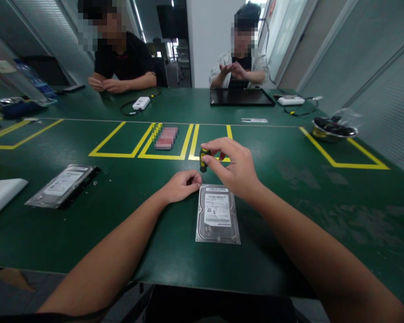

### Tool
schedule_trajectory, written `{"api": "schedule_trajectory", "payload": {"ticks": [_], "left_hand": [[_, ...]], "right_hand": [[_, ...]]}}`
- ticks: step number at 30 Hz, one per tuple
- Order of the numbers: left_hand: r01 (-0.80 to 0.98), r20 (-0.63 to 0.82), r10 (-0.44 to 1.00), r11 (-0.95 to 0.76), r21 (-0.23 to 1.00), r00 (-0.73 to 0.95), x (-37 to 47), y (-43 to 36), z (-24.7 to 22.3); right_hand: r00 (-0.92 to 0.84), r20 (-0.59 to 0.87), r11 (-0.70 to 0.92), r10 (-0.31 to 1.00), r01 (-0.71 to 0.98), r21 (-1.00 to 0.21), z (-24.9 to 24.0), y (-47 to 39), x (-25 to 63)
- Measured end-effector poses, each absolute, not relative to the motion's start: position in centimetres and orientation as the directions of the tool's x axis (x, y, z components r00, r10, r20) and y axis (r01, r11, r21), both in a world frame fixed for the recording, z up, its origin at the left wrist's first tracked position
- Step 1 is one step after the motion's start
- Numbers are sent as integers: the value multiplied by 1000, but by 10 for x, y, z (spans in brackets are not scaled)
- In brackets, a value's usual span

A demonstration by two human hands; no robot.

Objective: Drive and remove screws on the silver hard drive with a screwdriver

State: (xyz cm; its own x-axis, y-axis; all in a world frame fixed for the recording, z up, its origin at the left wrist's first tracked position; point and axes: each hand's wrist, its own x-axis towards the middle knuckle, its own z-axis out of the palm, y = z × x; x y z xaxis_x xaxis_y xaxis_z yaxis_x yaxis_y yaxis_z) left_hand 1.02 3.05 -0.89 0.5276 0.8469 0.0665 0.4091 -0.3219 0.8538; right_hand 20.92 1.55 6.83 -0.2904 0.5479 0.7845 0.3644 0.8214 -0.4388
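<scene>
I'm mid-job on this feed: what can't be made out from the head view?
All in the head view:
- Tip of the screwdriver: too small and close to the left hand to tell whether it touches a screw.
- Fine print on the near hard drive: too small.
- Pink item: pixelated.
- White object: cut off by the left edge.
- Dark contents of the bowl: jumbled, overlapping.

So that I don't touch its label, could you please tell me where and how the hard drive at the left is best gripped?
Probably by the long edges of the hard drive at the left, the left hand coming down from above: it lies flat, label up, and its low slab shape suits thumb and fingers on opposite sides. The white object lies apart.
</scene>
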Motion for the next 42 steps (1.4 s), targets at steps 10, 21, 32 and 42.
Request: {"api": "schedule_trajectory", "payload": {"ticks": [10,21,32,42], "left_hand": [[401,96,838,-353,845,536,10,31,-9],[391,73,842,-323,862,534,11,31,-9],[374,65,834,-314,873,547,11,31,-10],[417,15,850,-274,867,527,12,30,-6]], "right_hand": [[-259,787,813,560,354,-462,68,13,209],[-287,779,818,558,348,-457,67,15,210],[-264,805,829,531,356,-431,67,14,209],[-299,803,842,516,348,-412,65,16,209]]}}
